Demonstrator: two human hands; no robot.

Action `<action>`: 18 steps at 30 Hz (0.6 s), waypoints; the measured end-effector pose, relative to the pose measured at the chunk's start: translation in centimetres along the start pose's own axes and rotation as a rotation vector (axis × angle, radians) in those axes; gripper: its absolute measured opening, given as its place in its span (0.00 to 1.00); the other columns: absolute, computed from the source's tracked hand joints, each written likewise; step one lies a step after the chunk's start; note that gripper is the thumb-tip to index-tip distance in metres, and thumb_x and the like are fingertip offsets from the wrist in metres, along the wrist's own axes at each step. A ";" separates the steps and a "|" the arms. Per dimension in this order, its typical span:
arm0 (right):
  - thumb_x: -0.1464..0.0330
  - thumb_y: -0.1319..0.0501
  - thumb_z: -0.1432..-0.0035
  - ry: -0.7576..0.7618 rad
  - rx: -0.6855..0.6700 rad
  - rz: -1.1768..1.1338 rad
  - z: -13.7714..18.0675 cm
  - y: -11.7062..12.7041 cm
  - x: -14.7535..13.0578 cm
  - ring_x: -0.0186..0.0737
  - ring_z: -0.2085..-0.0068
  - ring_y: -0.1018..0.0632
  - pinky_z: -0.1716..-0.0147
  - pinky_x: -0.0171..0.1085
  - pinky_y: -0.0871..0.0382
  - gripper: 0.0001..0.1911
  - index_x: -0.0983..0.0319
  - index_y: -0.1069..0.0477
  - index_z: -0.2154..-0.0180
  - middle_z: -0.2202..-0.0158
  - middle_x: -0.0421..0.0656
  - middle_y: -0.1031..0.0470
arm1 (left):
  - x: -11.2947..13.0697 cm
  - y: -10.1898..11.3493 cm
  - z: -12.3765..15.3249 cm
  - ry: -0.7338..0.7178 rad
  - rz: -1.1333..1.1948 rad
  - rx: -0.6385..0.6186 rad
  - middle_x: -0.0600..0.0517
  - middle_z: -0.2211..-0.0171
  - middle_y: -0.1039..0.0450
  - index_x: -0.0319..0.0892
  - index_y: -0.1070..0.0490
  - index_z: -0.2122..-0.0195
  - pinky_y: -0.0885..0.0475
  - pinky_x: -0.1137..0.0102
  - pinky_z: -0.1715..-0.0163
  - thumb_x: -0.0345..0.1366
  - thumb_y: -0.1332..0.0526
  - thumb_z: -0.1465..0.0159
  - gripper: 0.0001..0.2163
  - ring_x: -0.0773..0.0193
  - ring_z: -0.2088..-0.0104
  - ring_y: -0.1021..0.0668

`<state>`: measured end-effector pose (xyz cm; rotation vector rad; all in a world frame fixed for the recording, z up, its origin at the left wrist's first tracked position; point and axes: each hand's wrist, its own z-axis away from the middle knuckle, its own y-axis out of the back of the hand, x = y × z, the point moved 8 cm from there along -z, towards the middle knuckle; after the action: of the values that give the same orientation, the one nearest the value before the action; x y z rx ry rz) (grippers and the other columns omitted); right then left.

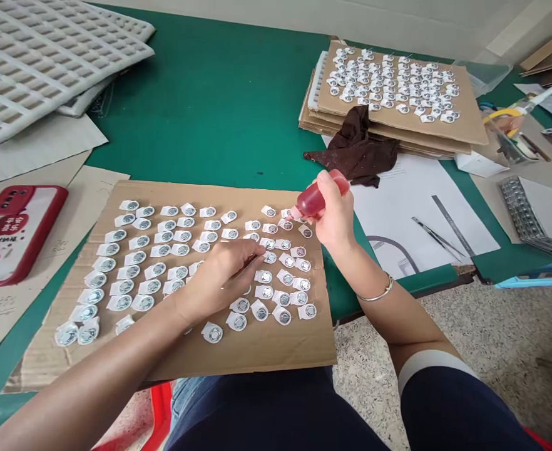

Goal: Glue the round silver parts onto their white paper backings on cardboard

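A cardboard sheet (276, 341) lies at the table's near edge, covered with rows of several small round silver parts on white tabs (150, 254). My left hand (222, 272) rests on the sheet among the parts, fingers pinched on a thin metal tool (250, 263) that looks like tweezers. My right hand (335, 216) hovers over the sheet's far right corner, closed round a small red squeeze bottle (316, 197) whose tip points down and left at the parts there. A bangle sits on the right wrist.
A second cardboard stack (464, 128) with several more parts stands at the back right, a dark cloth (358, 150) beside it. White grid trays (46, 56) lie back left, a red-cased phone (13, 232) at left. White paper with tweezers (438, 238) lies at right on the green table (219, 106).
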<state>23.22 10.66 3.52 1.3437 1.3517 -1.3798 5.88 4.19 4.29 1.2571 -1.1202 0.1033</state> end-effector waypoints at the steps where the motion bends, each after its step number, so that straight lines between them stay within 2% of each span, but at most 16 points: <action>1: 0.51 0.45 0.43 -0.003 0.013 0.002 0.0 0.0 0.0 0.34 0.82 0.30 0.90 0.32 0.45 0.18 0.58 0.43 0.71 0.81 0.35 0.42 | 0.0 -0.1 0.0 0.000 -0.005 -0.009 0.55 0.75 0.32 0.40 0.30 0.62 0.38 0.73 0.75 0.30 0.46 0.36 0.06 0.71 0.77 0.33; 7: 0.51 0.40 0.48 -0.020 0.072 0.039 0.6 0.1 0.1 0.31 0.82 0.32 0.90 0.31 0.44 0.19 0.58 0.40 0.70 0.79 0.35 0.39 | 0.8 -0.4 -0.2 -0.038 -0.007 -0.077 0.54 0.76 0.36 0.38 0.33 0.67 0.39 0.70 0.74 0.29 0.48 0.36 0.06 0.69 0.76 0.35; 9: 0.51 0.38 0.50 0.006 0.078 0.079 0.9 -0.1 -0.2 0.30 0.81 0.31 0.89 0.30 0.44 0.19 0.58 0.39 0.70 0.77 0.36 0.37 | 1.1 -0.6 -0.2 -0.076 -0.018 -0.088 0.53 0.75 0.36 0.38 0.34 0.67 0.38 0.69 0.73 0.28 0.49 0.36 0.06 0.67 0.75 0.34; 11: 0.52 0.36 0.52 0.063 0.068 0.167 1.4 -0.5 -0.8 0.30 0.79 0.30 0.86 0.30 0.40 0.19 0.59 0.37 0.69 0.75 0.36 0.35 | 1.2 -0.8 0.0 -0.122 -0.051 -0.083 0.51 0.74 0.35 0.38 0.34 0.67 0.36 0.68 0.72 0.27 0.50 0.37 0.06 0.66 0.74 0.33; 14: 0.55 0.35 0.53 0.172 0.027 0.341 2.0 -1.6 -1.7 0.32 0.74 0.28 0.77 0.32 0.32 0.17 0.59 0.35 0.70 0.72 0.38 0.32 | 1.3 -1.5 0.5 -0.202 -0.156 -0.050 0.49 0.71 0.33 0.37 0.34 0.65 0.33 0.66 0.70 0.24 0.50 0.40 0.07 0.63 0.71 0.30; 18: 0.59 0.35 0.52 0.283 -0.052 0.464 2.7 -3.1 -2.1 0.33 0.73 0.28 0.72 0.36 0.30 0.14 0.59 0.36 0.71 0.74 0.37 0.30 | 2.0 -2.8 1.2 -0.318 -0.413 -0.051 0.46 0.70 0.32 0.35 0.34 0.66 0.30 0.64 0.67 0.20 0.50 0.43 0.09 0.60 0.69 0.29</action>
<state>20.03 8.18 5.77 1.7318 1.1398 -0.8612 7.86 1.20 3.65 1.4665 -1.0981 -0.4465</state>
